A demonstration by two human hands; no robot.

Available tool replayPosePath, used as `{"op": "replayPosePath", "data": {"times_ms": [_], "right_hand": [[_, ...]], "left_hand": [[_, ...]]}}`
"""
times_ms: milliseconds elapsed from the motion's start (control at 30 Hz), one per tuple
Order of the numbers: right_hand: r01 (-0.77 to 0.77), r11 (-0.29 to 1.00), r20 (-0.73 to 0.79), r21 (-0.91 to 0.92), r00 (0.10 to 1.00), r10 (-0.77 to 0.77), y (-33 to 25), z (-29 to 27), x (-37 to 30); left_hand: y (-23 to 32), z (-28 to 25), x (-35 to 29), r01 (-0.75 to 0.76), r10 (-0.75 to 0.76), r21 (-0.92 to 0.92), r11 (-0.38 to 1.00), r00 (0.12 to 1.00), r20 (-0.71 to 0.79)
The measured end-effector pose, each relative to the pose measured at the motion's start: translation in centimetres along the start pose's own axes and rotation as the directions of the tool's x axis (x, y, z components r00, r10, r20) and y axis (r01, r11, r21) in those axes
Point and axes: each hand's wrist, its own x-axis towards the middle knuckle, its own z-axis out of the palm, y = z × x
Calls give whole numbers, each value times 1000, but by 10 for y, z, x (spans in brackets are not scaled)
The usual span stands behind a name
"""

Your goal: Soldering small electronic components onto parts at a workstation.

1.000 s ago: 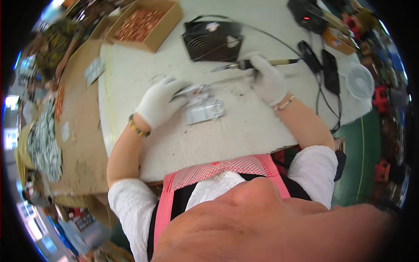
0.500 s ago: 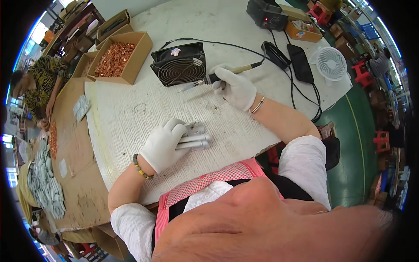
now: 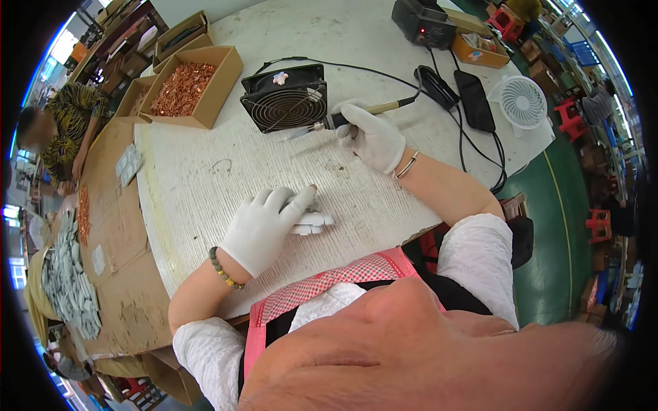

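My right hand [image 3: 372, 139], in a white glove, grips a soldering iron [image 3: 334, 122] by its dark handle; the metal tip points left, just in front of a black square fan [image 3: 285, 99]. Lower on the white tabletop, my gloved left hand [image 3: 262, 226] curls over a few small white pieces [image 3: 313, 223]. They stick out beside its fingers, and their exact kind cannot be made out. One fingertip of that hand shows bare. The glove hides part of the pieces.
A cardboard box of copper-coloured parts [image 3: 184, 89] stands at the far left. A black power unit [image 3: 423, 25], a white round fan [image 3: 522, 101] and black adapters [image 3: 473, 101] with cables lie at the right. Another person [image 3: 72, 130] sits left, near a pile of pale pieces [image 3: 68, 281].
My left hand has shifted its fingers over the white pieces, which now show less and sit turned under it. My right hand with the soldering iron has stayed almost in place.
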Motion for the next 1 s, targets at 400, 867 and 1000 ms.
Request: {"op": "replayPosePath", "data": {"times_ms": [400, 867, 1000], "right_hand": [[32, 999, 61, -17, 998, -31, 5, -15, 10], [52, 998, 133, -31, 990, -47, 7, -13, 7], [77, 996, 120, -35, 990, -72, 9, -16, 10]], "left_hand": [[-3, -8, -5, 123, -120, -53, 991, 991, 53], [-8, -17, -17, 3, -10, 57, 998, 992, 123], [-22, 1, -8, 266, -251, -111, 958, 959, 132]]}}
